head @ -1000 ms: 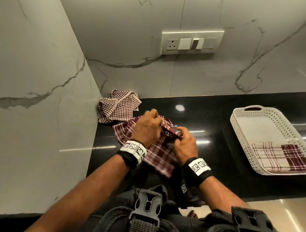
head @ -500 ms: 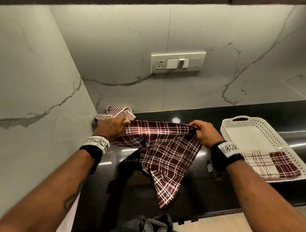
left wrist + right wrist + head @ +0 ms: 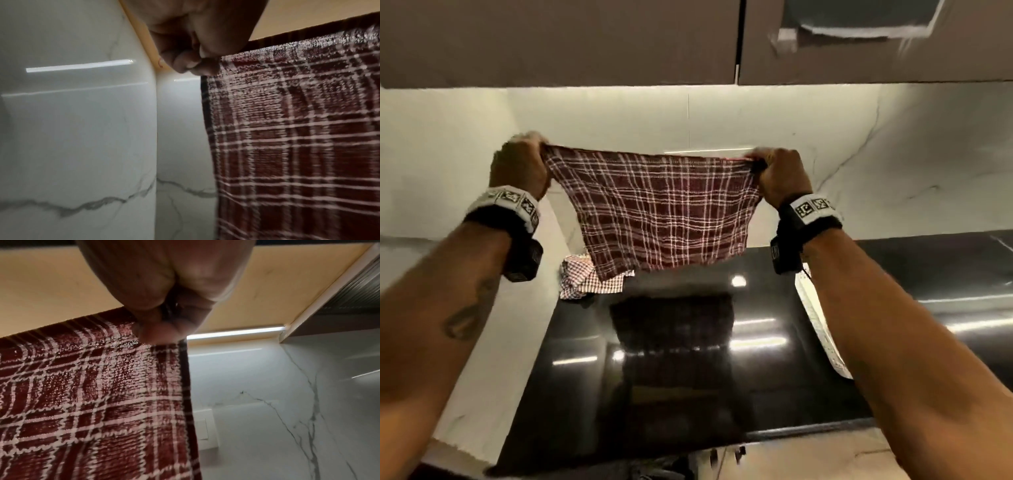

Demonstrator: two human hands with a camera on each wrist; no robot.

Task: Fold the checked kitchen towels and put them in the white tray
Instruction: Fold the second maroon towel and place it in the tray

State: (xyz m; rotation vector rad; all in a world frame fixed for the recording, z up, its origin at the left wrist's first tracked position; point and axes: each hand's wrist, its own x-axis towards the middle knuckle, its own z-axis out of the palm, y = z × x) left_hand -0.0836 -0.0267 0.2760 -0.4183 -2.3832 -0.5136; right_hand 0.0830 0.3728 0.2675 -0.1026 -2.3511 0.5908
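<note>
The dark red checked towel (image 3: 661, 212) hangs in the air above the black counter (image 3: 674, 359), stretched flat along its top edge and clear of the surface below. The left hand (image 3: 518, 168) pinches its upper left corner between thumb and curled fingers; the right hand (image 3: 779, 173) pinches the upper right corner the same way.

It looks thin, light and limp: the lower edge droops and draws inward, so it will keep no shape of its own. The corners are the places to hold, and I judge that it should be laid on the counter for folding, since it would sag if folded in the air.

Counting: one towel in hand, and one more, finer-checked and crumpled (image 3: 585, 279), at the back left corner of the counter against the wall. One white tray (image 3: 822, 329) shows near the counter's right side, mostly hidden behind the right forearm; what it holds cannot be made out here.
</note>
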